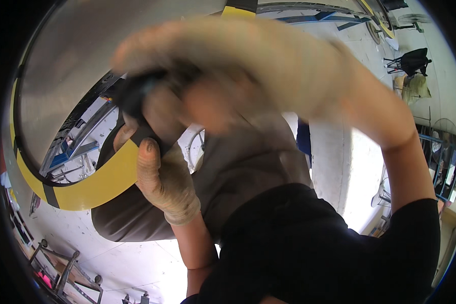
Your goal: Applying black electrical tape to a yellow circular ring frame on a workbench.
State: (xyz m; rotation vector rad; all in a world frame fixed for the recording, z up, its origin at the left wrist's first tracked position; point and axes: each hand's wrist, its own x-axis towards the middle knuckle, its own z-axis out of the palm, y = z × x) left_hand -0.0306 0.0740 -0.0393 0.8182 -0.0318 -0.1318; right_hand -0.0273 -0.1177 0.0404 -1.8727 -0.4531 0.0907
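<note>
Gloved fingers of our left hand point(162, 177) curl around a dark object point(137, 96) near the middle left of the view, thumb pressed flat along its lower end, so we have it in a closed grip. Our right hand point(248, 66), also in a pale work glove, comes across from the right and lies over the top of the same object; it is badly blurred, so we cannot tell whether its fingers are spread or clenched. Just left of both hands runs a yellow and black striped edge point(96, 185) bordering a large grey metal panel point(86, 50) that fills the upper left. We judge the dark object to be a stiff, fairly light hand tool, firm under the fabric gloves, best held around its body as our left hand does. Far right stands a dark folding stand point(413, 61) on the pale floor point(334, 152); a metal trolley point(66, 268) sits lower left
</note>
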